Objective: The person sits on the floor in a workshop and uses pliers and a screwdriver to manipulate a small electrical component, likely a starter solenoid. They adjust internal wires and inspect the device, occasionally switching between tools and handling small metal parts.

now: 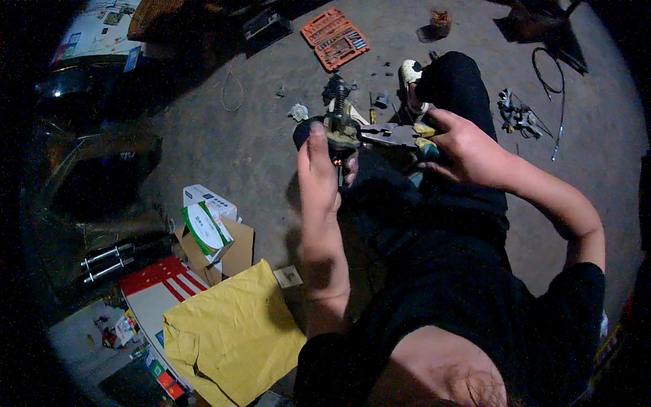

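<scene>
1. The left hand has its fingers curled shut around a small grimy metal part, thumb lying up its near side; the part stands upright above the fist, a dark spring-like stem rising from its top, and a small orange glint shows just under it.
2. The right hand is closed on the yellow-tipped handles of a pair of pliers; the grey nose reaches left and meets the metal part, though whether the nose is clamped on it cannot be told.
3. Both hands are held above the person's lap, over dark trousers; one bent knee rises beyond the right hand, and a pale shoe rests on the ground just beyond it.
4. Small loose bits and a crumpled rag lie on the grey concrete floor just beyond the hands.
5. Farther off, an open orange socket set case lies on the floor; to the far right, a dark cable loops beside a tangle of metal parts.
6. Near left, a green and white box sits on brown cardboard; nearer still, a yellow cloth lies over a red and white striped carton.
</scene>
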### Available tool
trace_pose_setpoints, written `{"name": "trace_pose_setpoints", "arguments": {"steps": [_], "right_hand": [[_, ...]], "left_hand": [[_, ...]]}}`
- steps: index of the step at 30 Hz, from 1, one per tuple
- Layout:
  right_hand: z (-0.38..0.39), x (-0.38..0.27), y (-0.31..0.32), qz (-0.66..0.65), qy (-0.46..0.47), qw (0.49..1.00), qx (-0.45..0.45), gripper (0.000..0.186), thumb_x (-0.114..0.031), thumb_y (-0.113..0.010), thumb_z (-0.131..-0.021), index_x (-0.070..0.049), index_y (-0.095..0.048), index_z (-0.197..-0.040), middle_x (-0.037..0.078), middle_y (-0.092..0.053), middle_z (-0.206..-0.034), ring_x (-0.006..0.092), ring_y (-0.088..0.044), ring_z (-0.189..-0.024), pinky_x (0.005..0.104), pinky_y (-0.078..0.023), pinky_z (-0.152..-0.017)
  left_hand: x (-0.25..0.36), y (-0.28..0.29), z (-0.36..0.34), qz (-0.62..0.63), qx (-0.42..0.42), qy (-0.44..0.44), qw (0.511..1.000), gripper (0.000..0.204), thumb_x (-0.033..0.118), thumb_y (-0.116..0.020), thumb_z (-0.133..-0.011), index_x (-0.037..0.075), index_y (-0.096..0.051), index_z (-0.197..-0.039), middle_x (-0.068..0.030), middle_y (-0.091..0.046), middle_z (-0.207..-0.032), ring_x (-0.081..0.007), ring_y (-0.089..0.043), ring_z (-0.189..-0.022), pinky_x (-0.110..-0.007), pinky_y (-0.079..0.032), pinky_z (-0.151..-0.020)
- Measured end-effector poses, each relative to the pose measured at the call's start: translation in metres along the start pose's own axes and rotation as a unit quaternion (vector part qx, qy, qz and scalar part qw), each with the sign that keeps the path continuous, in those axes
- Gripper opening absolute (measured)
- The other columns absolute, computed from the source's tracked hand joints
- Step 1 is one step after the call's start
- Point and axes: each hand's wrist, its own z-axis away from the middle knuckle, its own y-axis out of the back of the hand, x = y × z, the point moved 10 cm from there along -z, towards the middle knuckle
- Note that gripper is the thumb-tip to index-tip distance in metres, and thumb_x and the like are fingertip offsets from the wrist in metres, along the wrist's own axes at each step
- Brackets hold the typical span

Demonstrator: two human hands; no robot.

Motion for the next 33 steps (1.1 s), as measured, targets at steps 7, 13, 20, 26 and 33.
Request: {"name": "trace_pose_setpoints", "arguments": {"steps": [7,13,20,26,33], "right_hand": [[0.003,-0.003,0.002,-0.168,-0.064,0.984,0.017,0.041,-0.032,-0.064,-0.080,0.007,-0.057,-0.070,0.022,-0.047,-0.081,0.0355,-0.051,-0.077,0.0422,-0.043,-0.070],[0.002,-0.005,0.008,-0.167,-0.086,0.982,0.011,0.040,-0.032,-0.064,-0.080,0.007,-0.057,-0.071,0.021,-0.047,-0.082,0.0343,-0.050,-0.079,0.0416,-0.042,-0.070],[0.005,0.003,0.005,-0.173,-0.106,0.978,0.041,0.036,-0.031,-0.064,-0.080,0.005,-0.059,-0.076,0.019,-0.050,-0.083,0.0315,-0.050,-0.081,0.0400,-0.042,-0.070],[0.001,-0.007,0.009,-0.201,-0.071,0.973,0.087,0.034,-0.030,-0.064,-0.081,0.004,-0.061,-0.083,0.019,-0.053,-0.088,0.0319,-0.051,-0.082,0.0398,-0.042,-0.072],[0.013,0.006,0.028,-0.219,-0.127,0.960,0.119,0.034,-0.031,-0.063,-0.081,0.004,-0.061,-0.085,0.018,-0.054,-0.093,0.0307,-0.053,-0.084,0.0375,-0.043,-0.075]], "left_hand": [[-0.012,-0.036,-0.001,0.284,-0.123,0.127,0.942,0.062,0.058,-0.036,-0.089,-0.001,-0.056,-0.088,0.0011,-0.038,-0.051,-0.0070,-0.030,-0.034,-0.019,-0.026,-0.032],[-0.006,-0.045,0.003,0.350,-0.145,0.155,0.912,0.063,0.059,-0.036,-0.088,-0.002,-0.055,-0.088,0.0027,-0.037,-0.050,-0.0065,-0.029,-0.034,-0.019,-0.024,-0.031],[-0.012,-0.050,0.004,0.368,-0.133,0.184,0.902,0.064,0.061,-0.037,-0.087,0.000,-0.053,-0.086,0.0027,-0.037,-0.051,-0.0068,-0.029,-0.035,-0.020,-0.024,-0.031],[-0.008,-0.045,0.005,0.359,-0.117,0.156,0.913,0.060,0.060,-0.038,-0.087,0.001,-0.051,-0.088,0.0016,-0.038,-0.055,-0.0070,-0.030,-0.037,-0.019,-0.024,-0.032],[-0.005,-0.049,0.000,0.321,-0.102,0.115,0.935,0.048,0.055,-0.044,-0.088,0.008,-0.042,-0.079,0.0000,-0.039,-0.061,-0.0064,-0.031,-0.042,-0.018,-0.024,-0.032]]}}
